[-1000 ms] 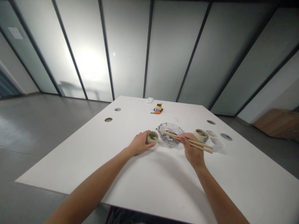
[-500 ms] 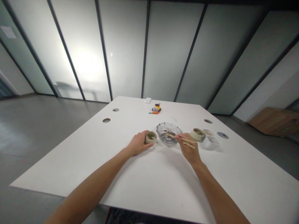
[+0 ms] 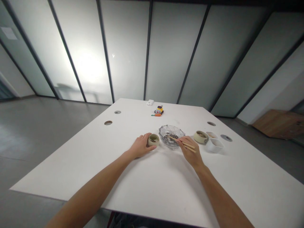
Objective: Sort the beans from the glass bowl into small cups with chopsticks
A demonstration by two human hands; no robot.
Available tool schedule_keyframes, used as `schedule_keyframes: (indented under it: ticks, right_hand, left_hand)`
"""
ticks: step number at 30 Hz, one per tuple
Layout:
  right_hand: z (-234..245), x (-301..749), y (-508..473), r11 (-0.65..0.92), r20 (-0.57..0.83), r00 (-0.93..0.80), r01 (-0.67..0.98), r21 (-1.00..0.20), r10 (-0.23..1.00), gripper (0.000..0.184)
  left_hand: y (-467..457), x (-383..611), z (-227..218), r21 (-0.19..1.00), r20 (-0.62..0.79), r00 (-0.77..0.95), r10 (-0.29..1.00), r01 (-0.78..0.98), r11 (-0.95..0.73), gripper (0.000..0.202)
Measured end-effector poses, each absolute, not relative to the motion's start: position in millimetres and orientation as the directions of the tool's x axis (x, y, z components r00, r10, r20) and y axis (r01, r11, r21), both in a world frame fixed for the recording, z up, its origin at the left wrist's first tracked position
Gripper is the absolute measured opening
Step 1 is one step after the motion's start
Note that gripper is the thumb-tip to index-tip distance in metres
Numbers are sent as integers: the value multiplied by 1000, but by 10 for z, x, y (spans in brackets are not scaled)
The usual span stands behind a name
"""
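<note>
My left hand (image 3: 140, 145) is curled round a small pale-green cup (image 3: 153, 144), which stands on the white table with a few dark bits inside. To its right sits a clear glass bowl (image 3: 163, 140) holding many small dark pieces that look like beans or beads. Between the fingers of my right hand (image 3: 192, 153) is a pair of wooden chopsticks (image 3: 189, 146). Their tips reach into the glass bowl among the dark pieces. Whether the tips pinch a piece is too small to tell.
Right of my right hand stand another pale-green cup (image 3: 199, 137) with contents and two white cups (image 3: 215, 146). Farther back lie a yellow toy car (image 3: 159, 110), an orange carrot-shaped item (image 3: 156, 115) and a white box (image 3: 150, 102). The table (image 3: 95, 164) has round holes near its sides.
My right hand has shifted slightly left with the chopsticks, whose two sticks are now closer together. The left hand and its cup have stayed in place.
</note>
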State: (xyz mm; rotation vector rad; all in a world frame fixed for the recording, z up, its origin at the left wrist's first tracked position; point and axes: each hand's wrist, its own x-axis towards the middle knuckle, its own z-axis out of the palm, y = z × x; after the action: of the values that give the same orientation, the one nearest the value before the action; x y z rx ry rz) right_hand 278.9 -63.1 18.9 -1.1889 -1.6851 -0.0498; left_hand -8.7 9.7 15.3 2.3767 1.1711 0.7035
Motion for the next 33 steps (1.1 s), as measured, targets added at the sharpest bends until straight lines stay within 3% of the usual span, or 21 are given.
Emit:
schedule_keyframes:
  ticks: [33]
  right_hand:
    - [80,2865,-551,563,751,-45,691,-453,659,32]
  left_hand:
    - [112,-82,136,546,259,527,810,611,-573,64]
